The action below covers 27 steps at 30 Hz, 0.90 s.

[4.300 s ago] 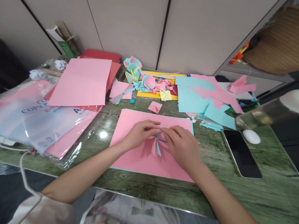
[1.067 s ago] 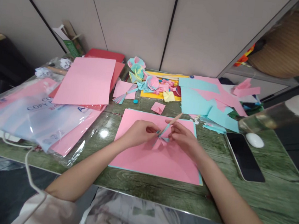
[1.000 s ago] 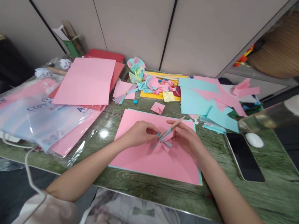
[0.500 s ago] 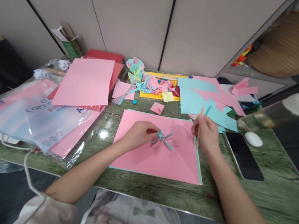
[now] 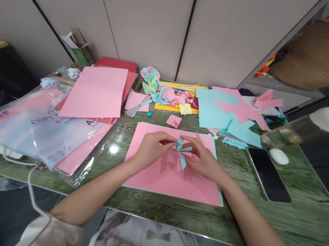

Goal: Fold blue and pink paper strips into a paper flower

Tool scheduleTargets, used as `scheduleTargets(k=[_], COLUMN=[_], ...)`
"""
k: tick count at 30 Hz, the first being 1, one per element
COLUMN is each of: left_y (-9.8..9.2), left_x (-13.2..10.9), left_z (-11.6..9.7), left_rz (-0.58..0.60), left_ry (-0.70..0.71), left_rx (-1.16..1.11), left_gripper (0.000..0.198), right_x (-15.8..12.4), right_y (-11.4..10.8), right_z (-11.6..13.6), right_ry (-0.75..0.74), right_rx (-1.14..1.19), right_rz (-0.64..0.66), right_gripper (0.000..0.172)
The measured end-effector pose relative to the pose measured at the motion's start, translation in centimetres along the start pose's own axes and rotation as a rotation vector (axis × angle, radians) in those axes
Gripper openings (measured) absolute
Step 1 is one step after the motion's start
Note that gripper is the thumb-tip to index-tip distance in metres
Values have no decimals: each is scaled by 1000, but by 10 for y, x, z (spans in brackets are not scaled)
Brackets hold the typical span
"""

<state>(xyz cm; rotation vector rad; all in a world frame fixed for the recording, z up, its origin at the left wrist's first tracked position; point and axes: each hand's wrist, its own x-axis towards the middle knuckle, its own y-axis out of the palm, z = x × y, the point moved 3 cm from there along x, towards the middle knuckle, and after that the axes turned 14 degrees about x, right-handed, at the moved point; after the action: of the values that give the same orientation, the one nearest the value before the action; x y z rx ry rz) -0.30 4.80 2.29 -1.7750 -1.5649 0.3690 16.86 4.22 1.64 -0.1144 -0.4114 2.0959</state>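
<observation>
My left hand (image 5: pixel 155 147) pinches the middle of a small paper flower (image 5: pixel 183 156) with narrow blue and pink petals fanning out. It is held just above a stack of pink paper sheets (image 5: pixel 149 180), blue edges showing underneath. My right hand (image 5: pixel 204 158) curves around the flower's other side, thumb and forefinger at its petals. From behind the right forefinger pokes the tip of a thin wooden stick (image 5: pixel 197 134), its lower part hidden by the hand. Beyond the stack lies a small folded pink paper square (image 5: pixel 173 121).
Paper flowers (image 5: pixel 149 83) and a yellow-edged tray (image 5: pixel 162 106) of small balls stand at the back. Blue sheets (image 5: pixel 212 114) lie to the right, near a phone (image 5: pixel 267 175), white mouse (image 5: pixel 279 156) and bottle (image 5: pixel 287 130). Bagged copy paper (image 5: pixel 43 126) covers the left.
My right hand has come left from the sheets' right edge to the flower, bringing the stick. The flower has tilted in my left hand, its petals now showing more pink.
</observation>
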Motion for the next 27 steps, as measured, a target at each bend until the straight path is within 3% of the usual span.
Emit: scheduleTargets(k=[7,16,24,27], left_y=[-4,-6,-4,-5], left_x=[0,-1,1,1], left_z=[-7,-13,-8,-10], left_rz=[9,32,157,146], left_ry=[57,70,-3,26], left_rx=[-9,7,-63,-27], left_gripper=[14,13,9,14], right_x=[1,-3,-6,-7], right_y=[5,10,10,9], right_z=[-4,-1,-6,-4], right_ry=[-69,-93,-131,-178], right_rx=[-50,-144,-245,-286], right_rz=[-98,-125,-129,-155], right_gripper=[41,33,26,20])
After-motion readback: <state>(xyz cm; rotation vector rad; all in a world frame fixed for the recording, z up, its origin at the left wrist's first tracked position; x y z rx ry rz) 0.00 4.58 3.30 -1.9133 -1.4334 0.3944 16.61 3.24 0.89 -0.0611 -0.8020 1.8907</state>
